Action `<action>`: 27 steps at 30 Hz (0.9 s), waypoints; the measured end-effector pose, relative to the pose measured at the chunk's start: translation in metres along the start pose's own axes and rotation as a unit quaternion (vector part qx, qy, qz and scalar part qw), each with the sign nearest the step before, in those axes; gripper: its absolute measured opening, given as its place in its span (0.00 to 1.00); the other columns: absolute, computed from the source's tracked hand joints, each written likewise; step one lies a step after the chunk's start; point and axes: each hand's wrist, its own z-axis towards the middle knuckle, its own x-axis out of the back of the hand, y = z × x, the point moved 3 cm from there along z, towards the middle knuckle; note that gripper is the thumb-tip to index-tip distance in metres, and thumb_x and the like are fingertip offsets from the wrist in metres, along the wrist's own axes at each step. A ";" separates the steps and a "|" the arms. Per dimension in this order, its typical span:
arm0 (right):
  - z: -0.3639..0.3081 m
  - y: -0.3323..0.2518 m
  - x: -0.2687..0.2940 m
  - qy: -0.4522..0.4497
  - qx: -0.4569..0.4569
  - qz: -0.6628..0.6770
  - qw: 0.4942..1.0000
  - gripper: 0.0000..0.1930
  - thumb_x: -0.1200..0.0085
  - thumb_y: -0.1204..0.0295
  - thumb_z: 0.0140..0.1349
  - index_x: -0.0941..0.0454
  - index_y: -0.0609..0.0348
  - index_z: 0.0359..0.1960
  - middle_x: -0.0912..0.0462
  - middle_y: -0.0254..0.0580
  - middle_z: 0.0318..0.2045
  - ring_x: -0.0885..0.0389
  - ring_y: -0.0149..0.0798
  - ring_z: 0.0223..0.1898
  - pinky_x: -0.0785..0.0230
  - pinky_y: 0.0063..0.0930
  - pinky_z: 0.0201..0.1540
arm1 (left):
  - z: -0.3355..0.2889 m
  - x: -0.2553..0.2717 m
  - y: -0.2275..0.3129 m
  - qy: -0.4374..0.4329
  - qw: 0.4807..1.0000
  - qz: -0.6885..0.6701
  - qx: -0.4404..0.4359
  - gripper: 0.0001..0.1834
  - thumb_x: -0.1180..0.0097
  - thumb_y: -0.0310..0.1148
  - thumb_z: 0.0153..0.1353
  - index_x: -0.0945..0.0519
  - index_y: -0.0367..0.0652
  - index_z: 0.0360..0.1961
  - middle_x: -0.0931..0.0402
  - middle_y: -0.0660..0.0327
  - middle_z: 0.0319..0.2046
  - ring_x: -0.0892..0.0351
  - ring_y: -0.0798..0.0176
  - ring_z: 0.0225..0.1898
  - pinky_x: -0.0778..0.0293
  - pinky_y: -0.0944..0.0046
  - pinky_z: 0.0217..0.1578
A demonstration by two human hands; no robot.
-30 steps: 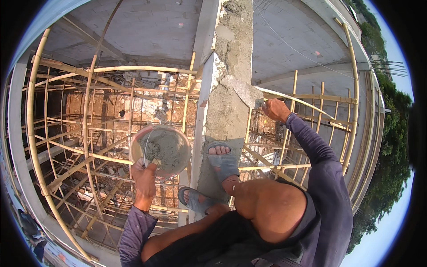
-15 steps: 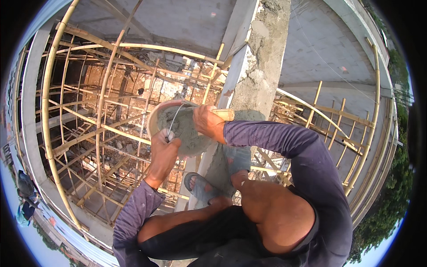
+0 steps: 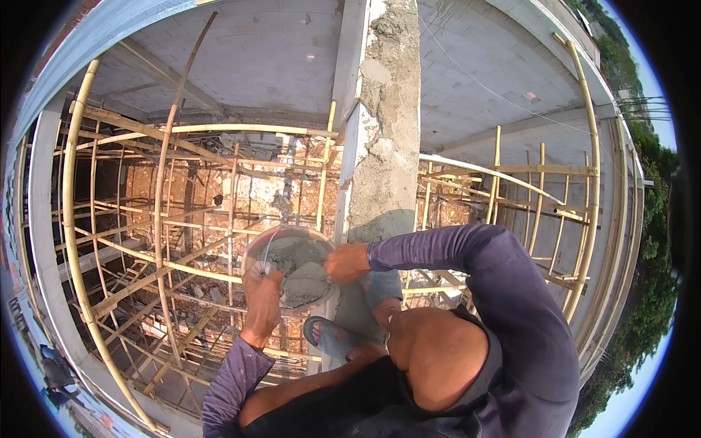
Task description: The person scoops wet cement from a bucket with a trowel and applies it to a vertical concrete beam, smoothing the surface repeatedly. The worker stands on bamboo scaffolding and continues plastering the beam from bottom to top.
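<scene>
My left hand [image 3: 261, 296] is closed around the wire handle of a round bucket [image 3: 252, 252] and holds it beside the beam. Wet grey mortar [image 3: 296, 253] fills much of the bucket. At the bucket's right rim my right hand [image 3: 347, 263] grips a trowel, whose mortar-coated blade [image 3: 307, 281] lies over the mortar inside. Its wooden handle is hidden by my fist now. Beyond the hands runs a concrete beam [image 3: 387, 171], its top rough with patches of mortar.
My sandaled foot [image 3: 328, 337] rests on the narrow beam. Bamboo scaffolding [image 3: 164, 197] stands below on both sides, over rubble-strewn ground [image 3: 270, 182]. Grey slabs [image 3: 489, 66] flank the beam, and a thin wire [image 3: 482, 80] crosses the right one. Another person [image 3: 55, 372] is at the far left.
My right hand has turned and dipped, bringing the trowel into the bucket; its wooden handle showed before. The bucket and both hands sit lower in view, and the beam has shifted left.
</scene>
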 end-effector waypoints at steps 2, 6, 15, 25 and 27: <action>-0.020 -0.022 0.023 -0.009 -0.095 0.056 0.994 0.20 0.53 0.61 0.65 0.20 0.69 0.32 0.18 0.63 0.30 0.16 0.62 0.37 0.23 0.52 0.40 | -0.001 0.009 -0.006 0.015 1.000 -0.014 0.004 0.02 0.48 0.23 0.54 0.26 0.40 0.25 0.31 0.68 0.20 0.36 0.74 0.19 0.40 0.70 0.20; -0.056 -0.026 0.013 0.190 -0.149 0.115 0.964 0.24 0.54 0.57 0.68 0.23 0.73 0.32 0.20 0.65 0.23 0.18 0.64 0.30 0.24 0.52 0.38 | 0.005 0.012 -0.012 0.047 0.998 -0.033 -0.022 0.04 0.49 0.21 0.54 0.28 0.42 0.25 0.31 0.67 0.18 0.35 0.72 0.17 0.38 0.70 0.21; -0.117 -0.020 0.060 0.417 -0.236 0.172 0.861 0.25 0.53 0.52 0.70 0.24 0.69 0.35 0.21 0.58 0.21 0.22 0.56 0.20 0.29 0.46 0.28 | 0.019 0.020 0.015 0.046 0.991 -0.076 -0.102 0.08 0.50 0.20 0.52 0.30 0.43 0.20 0.33 0.69 0.17 0.37 0.74 0.19 0.40 0.71 0.23; -0.100 0.095 0.032 0.395 -0.072 0.851 0.338 0.18 0.57 0.55 0.69 0.27 0.54 0.29 0.31 0.32 0.17 0.33 0.35 0.16 0.35 0.32 0.22 | 0.022 0.012 0.007 0.042 0.996 -0.036 -0.073 0.07 0.49 0.20 0.51 0.30 0.43 0.20 0.33 0.69 0.17 0.38 0.75 0.19 0.42 0.71 0.22; -0.104 0.065 -0.006 0.340 -0.055 0.873 0.346 0.18 0.56 0.56 0.69 0.25 0.57 0.30 0.29 0.36 0.17 0.31 0.37 0.16 0.34 0.33 0.22 | 0.022 0.017 0.002 0.043 0.997 -0.039 -0.057 0.07 0.49 0.20 0.51 0.30 0.43 0.20 0.33 0.68 0.17 0.37 0.74 0.18 0.41 0.71 0.21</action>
